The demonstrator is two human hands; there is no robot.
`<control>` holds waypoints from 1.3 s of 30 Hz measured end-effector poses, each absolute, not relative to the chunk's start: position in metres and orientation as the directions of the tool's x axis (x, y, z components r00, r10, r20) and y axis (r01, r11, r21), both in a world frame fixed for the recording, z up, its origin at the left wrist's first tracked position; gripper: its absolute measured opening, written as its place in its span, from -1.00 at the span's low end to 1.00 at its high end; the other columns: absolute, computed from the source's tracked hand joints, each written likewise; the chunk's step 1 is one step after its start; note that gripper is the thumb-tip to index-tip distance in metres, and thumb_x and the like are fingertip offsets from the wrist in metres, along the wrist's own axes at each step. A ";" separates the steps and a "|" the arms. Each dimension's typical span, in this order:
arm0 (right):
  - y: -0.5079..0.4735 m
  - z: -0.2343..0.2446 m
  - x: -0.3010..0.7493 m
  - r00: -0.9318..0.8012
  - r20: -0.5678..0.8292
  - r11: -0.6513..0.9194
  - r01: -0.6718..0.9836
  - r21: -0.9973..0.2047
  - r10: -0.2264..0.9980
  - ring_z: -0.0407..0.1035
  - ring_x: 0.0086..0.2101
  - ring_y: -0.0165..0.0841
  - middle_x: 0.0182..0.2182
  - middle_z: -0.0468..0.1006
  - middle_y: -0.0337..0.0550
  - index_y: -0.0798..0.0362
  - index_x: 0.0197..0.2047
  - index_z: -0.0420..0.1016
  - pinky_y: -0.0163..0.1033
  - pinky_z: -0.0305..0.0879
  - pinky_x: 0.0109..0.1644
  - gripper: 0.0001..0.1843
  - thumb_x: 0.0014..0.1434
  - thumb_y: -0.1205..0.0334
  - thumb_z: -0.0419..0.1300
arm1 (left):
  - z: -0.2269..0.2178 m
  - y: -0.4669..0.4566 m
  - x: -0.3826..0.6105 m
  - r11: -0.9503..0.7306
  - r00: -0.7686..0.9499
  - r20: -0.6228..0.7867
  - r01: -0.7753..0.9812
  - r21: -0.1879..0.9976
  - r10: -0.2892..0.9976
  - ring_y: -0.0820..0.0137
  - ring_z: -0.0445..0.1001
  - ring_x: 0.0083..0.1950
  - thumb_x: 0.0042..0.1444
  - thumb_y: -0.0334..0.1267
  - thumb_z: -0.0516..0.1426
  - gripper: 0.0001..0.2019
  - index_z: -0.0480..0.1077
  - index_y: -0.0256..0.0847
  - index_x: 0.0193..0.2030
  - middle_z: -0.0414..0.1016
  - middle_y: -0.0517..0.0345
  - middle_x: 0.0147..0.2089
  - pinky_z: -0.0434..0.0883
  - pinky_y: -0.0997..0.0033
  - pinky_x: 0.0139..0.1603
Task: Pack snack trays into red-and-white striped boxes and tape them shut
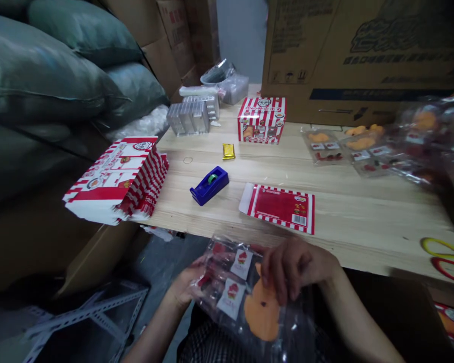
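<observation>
A clear plastic tray pack [227, 282] is held low in front of me, tilted, over the near table edge. Inside show an orange moulded piece [263, 312], two white printed packets and some red pieces. My left hand [187, 282] grips the pack's left side, its fingers partly behind the plastic. My right hand [291, 267] lies over the pack's upper right with bent fingers against the orange piece's side; whether it pinches the film I cannot make out. On the table just beyond lies a flat red-and-white carton [282, 207].
A blue tape dispenser [211, 185], a yellow sachet [229, 151] and an upright striped box [262, 120] stand on the table. Stacked flat cartons [117, 176] sit left, clear cases [189, 117] behind. More filled packs [366, 148] and scissors [446, 257] are right.
</observation>
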State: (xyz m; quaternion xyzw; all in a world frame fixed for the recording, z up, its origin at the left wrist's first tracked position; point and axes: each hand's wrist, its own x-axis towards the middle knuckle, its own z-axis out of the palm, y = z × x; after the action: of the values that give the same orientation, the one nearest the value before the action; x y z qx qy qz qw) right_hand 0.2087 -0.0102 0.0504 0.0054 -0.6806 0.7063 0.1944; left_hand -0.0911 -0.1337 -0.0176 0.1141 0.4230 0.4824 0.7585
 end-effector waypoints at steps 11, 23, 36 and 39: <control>0.084 0.005 0.212 -0.515 -0.184 0.414 0.817 -0.401 0.837 -0.36 0.45 0.24 0.48 -0.09 0.25 -0.05 0.55 -0.19 0.47 -0.48 0.38 0.42 -0.21 -0.10 0.53 | 0.045 -0.104 -0.120 0.142 -0.443 -0.455 -0.578 0.804 0.773 0.36 0.65 -0.32 -0.13 -0.39 0.44 -0.56 0.55 -0.17 -0.05 0.67 0.21 -0.25 0.64 0.38 -0.15; 0.009 -0.001 0.205 -0.720 -0.080 0.615 0.640 -0.461 0.689 0.06 0.32 0.08 0.35 0.18 0.07 -0.19 0.55 -0.30 0.24 -0.07 0.42 0.39 -0.16 0.14 0.49 | 0.049 -0.096 -0.153 0.274 -0.387 -0.398 -0.339 0.900 0.832 0.24 0.68 -0.18 -0.13 -0.32 0.46 -0.21 0.38 -0.16 0.30 0.66 -0.05 -0.02 0.59 0.44 -0.16; -0.014 -0.001 0.196 -0.820 -0.074 0.697 0.526 -0.486 0.567 0.03 0.37 0.11 0.36 0.20 0.04 -0.20 0.55 -0.26 0.32 -0.22 0.47 0.35 -0.16 0.18 0.45 | 0.037 -0.064 -0.160 0.430 -0.129 -0.477 -0.281 0.858 0.869 0.34 0.65 -0.30 -0.13 -0.48 0.39 -0.39 0.51 -0.18 0.14 0.67 0.01 -0.03 0.59 0.44 -0.33; -0.018 -0.004 0.195 -0.812 -0.083 0.695 0.543 -0.471 0.578 0.00 0.38 0.11 0.39 0.14 0.06 -0.19 0.54 -0.23 0.31 -0.25 0.48 0.34 -0.15 0.19 0.46 | 0.031 -0.062 -0.149 0.354 -0.222 -0.419 -0.279 0.893 0.880 0.34 0.63 -0.32 -0.15 -0.44 0.40 -0.36 0.49 -0.22 0.17 0.67 -0.02 -0.05 0.57 0.42 -0.33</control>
State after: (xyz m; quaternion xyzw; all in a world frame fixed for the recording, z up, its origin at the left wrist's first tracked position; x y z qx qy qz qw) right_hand 0.1953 -0.0176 -0.0036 -0.3048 -0.9200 0.2439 0.0358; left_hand -0.1493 -0.0624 0.0308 0.2533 0.5936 0.5087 0.5698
